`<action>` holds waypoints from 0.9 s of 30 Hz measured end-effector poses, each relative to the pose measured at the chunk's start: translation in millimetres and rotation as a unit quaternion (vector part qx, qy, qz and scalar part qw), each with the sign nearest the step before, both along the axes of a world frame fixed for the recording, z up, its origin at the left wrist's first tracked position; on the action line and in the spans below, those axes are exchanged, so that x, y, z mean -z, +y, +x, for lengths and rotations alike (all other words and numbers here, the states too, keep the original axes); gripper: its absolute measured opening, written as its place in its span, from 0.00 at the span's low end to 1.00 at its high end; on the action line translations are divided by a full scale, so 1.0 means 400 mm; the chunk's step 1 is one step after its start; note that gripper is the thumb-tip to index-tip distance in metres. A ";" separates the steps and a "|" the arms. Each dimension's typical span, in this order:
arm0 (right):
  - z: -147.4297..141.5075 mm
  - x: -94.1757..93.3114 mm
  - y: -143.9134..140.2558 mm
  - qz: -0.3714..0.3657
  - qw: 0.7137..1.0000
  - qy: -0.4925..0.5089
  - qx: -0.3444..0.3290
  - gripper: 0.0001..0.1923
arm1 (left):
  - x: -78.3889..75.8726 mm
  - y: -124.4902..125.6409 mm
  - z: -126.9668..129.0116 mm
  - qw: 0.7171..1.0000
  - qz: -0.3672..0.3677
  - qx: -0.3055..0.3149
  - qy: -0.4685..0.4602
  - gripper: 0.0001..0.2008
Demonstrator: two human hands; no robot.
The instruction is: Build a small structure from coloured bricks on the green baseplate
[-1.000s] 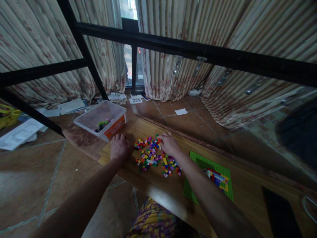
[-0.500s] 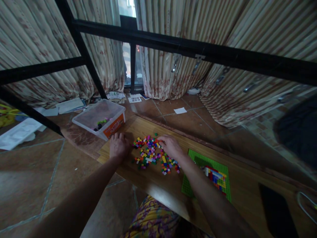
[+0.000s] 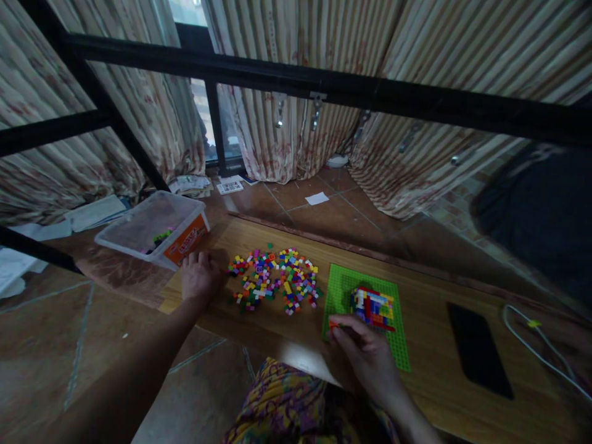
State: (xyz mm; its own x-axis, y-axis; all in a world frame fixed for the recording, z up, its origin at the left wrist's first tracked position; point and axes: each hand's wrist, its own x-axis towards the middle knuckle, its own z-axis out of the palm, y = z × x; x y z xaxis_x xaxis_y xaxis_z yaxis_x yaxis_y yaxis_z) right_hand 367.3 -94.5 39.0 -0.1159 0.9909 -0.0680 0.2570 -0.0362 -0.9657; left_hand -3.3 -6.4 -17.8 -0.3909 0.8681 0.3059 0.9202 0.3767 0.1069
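My right hand (image 3: 363,345) is closed in a pinch on a small red-orange toy brick (image 3: 333,325), held over the near left edge of a green baseplate (image 3: 337,287). A colourful brick build (image 3: 374,307) of red, white, blue and yellow pieces sits on the baseplate, just beyond my fingers. Left of it, loose toy bricks (image 3: 287,287) of many colours lie spread on the wooden table (image 3: 259,327). My left hand (image 3: 200,277) rests on the table's left end with its fingers slightly bent and no object visible in it.
A clear plastic bin (image 3: 134,237) with an orange label and a few bricks inside stands beyond my left hand. To the right lie a black flat object (image 3: 478,348) and a white cable (image 3: 541,345). A black metal rail (image 3: 287,74) crosses in front of striped curtains (image 3: 296,135).
My right hand has moved from the brick pile right and nearer to me, carrying the red-orange brick to the baseplate. My left hand stays at the table's end. The view has turned right.
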 end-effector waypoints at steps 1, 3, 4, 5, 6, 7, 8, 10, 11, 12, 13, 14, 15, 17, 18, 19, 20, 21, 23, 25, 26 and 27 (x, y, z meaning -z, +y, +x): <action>0.032 -0.001 -0.003 -0.008 1.000 -0.006 0.028 0.13 | -0.003 0.000 0.001 1.000 -0.004 0.002 0.002 0.18; 0.091 -0.002 -0.004 -0.006 0.996 -0.011 0.084 0.15 | -0.009 -0.001 0.002 1.000 -0.016 -0.006 0.007 0.19; 0.117 0.000 -0.001 0.004 0.994 -0.011 0.109 0.15 | -0.011 0.000 0.002 1.000 -0.026 -0.007 0.010 0.20; 0.140 0.002 0.003 0.017 0.991 -0.014 0.129 0.15 | -0.014 0.001 0.001 0.999 -0.034 -0.010 0.014 0.20; 0.159 0.005 0.009 0.032 0.989 -0.021 0.144 0.15 | -0.016 0.002 0.001 0.999 -0.042 -0.009 0.020 0.20; 0.176 0.008 0.016 0.050 0.986 -0.036 0.155 0.15 | -0.017 0.004 0.000 0.998 -0.050 -0.008 0.024 0.21; 0.188 0.012 0.024 0.071 0.982 -0.061 0.164 0.15 | -0.019 0.005 0.000 0.998 -0.059 -0.012 0.026 0.21; 0.204 0.016 0.041 0.123 0.968 -0.130 0.175 0.14 | -0.023 0.008 0.001 0.997 -0.071 -0.013 0.029 0.21; 0.207 0.018 0.049 0.153 0.958 -0.166 0.176 0.13 | -0.025 0.008 0.003 0.997 -0.074 -0.014 0.030 0.21; 0.208 0.019 0.056 0.179 0.948 -0.198 0.172 0.13 | -0.026 0.008 0.004 0.997 -0.075 -0.015 0.032 0.22; 0.207 0.021 0.062 0.199 0.940 -0.224 0.165 0.13 | -0.027 0.008 0.005 0.997 -0.074 -0.016 0.034 0.22; 0.204 0.023 0.067 0.213 0.933 -0.245 0.155 0.13 | -0.028 0.008 0.006 0.997 -0.073 -0.018 0.035 0.23; 0.201 0.026 0.070 0.223 0.928 -0.262 0.144 0.13 | -0.028 0.007 0.006 0.997 -0.072 -0.019 0.035 0.23; 0.194 0.036 0.073 0.238 0.918 -0.291 0.123 0.14 | -0.026 0.008 0.004 0.997 -0.073 -0.016 0.035 0.24; 0.191 0.042 0.074 0.246 0.913 -0.303 0.115 0.14 | -0.025 0.008 0.003 0.997 -0.074 -0.013 0.034 0.24; 0.188 0.048 0.074 0.255 0.908 -0.313 0.110 0.13 | -0.023 0.009 0.001 0.997 -0.074 -0.008 0.035 0.24; 0.186 0.054 0.075 0.263 0.903 -0.322 0.108 0.13 | -0.021 0.010 -0.001 0.997 -0.073 -0.005 0.035 0.24; 0.185 0.060 0.076 0.270 0.899 -0.328 0.110 0.13 | -0.020 0.011 -0.002 0.997 -0.072 -0.005 0.033 0.24; 0.183 0.069 0.077 0.279 0.893 -0.331 0.118 0.11 | -0.018 0.012 -0.003 0.997 -0.069 -0.010 0.029 0.24; 0.182 0.073 0.078 0.281 0.893 -0.326 0.130 0.10 | -0.018 0.012 -0.002 0.997 -0.070 -0.016 0.025 0.25; 0.182 0.074 0.078 0.278 0.895 -0.322 0.134 0.10 | -0.019 0.012 -0.001 0.997 -0.072 -0.018 0.024 0.25; 0.183 0.074 0.078 0.274 0.898 -0.317 0.135 0.09 | -0.019 0.012 0.000 0.997 -0.073 -0.017 0.026 0.25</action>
